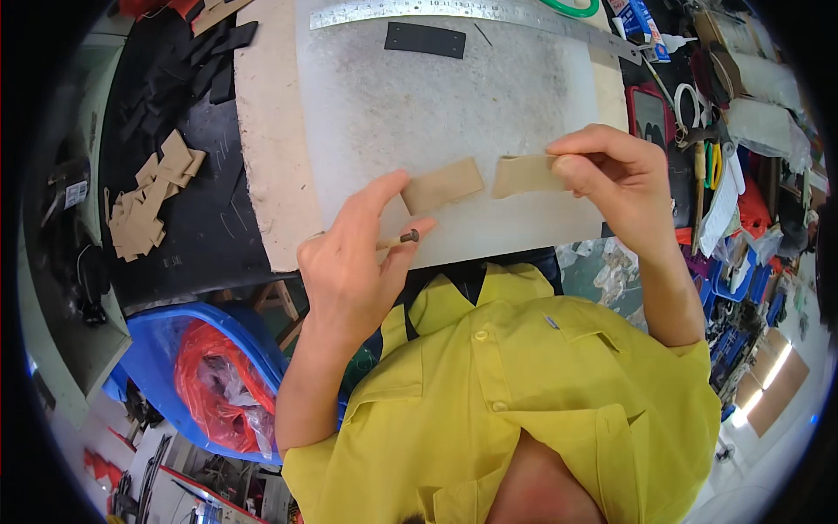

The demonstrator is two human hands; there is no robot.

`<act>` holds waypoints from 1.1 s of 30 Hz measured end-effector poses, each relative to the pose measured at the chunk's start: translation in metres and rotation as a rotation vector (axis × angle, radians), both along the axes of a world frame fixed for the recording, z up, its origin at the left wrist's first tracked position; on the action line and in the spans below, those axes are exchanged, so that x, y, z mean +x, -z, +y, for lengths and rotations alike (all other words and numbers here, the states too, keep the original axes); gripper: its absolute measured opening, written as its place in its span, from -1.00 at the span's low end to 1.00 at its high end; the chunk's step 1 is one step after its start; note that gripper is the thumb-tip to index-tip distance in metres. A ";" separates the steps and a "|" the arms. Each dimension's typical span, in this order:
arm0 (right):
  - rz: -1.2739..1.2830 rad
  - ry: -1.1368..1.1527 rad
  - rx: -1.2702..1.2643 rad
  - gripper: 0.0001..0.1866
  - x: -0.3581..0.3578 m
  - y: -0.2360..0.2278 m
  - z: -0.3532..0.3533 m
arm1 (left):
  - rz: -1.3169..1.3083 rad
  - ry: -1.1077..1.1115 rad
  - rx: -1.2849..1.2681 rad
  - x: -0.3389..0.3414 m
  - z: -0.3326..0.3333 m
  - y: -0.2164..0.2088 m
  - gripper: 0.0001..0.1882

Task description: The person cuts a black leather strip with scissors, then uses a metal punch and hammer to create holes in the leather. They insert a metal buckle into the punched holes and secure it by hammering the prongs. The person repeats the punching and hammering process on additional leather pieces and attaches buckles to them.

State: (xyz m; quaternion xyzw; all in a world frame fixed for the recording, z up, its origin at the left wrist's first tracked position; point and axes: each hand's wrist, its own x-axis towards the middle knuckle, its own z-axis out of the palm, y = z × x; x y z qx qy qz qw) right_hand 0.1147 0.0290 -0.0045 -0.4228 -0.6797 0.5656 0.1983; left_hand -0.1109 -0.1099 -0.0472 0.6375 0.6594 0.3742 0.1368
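My right hand (618,179) pinches one end of a small beige rectangular piece (526,175), thin and slightly curled, between thumb and forefinger. Beside it, apart by a narrow gap, a second beige rectangular piece (445,186) lies on the translucent work board (349,131). My left hand (349,253) is at this piece's left end, with the forefinger touching its corner. Tucked in the left hand's fingers is a thin tan stick with a dark end (408,237); the rest of it is hidden. Whether the pieces are leather or fabric I cannot tell.
A black strip with small holes (425,40) lies below a metal ruler (471,10) at the board's far side. Left are piles of beige pieces (148,201) and black pieces (196,65). A red-cased phone (650,115) lies right; a blue bin (157,358) stands lower left.
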 end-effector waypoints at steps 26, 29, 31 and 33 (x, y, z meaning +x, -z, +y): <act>-0.189 -0.387 0.077 -0.86 -0.075 0.012 0.027 | -0.078 -0.082 0.069 -0.009 0.000 0.010 -0.32; -0.177 -0.431 0.176 -0.86 -0.075 0.014 0.027 | -0.094 -0.069 0.045 -0.012 -0.002 0.009 -0.47; -0.174 -0.456 0.226 -0.86 -0.075 0.016 0.027 | -0.048 -0.039 0.084 -0.012 0.001 0.011 -0.54; -0.196 -0.513 0.409 -0.85 -0.072 0.019 0.022 | 0.038 -0.002 0.057 -0.014 0.004 0.007 -0.61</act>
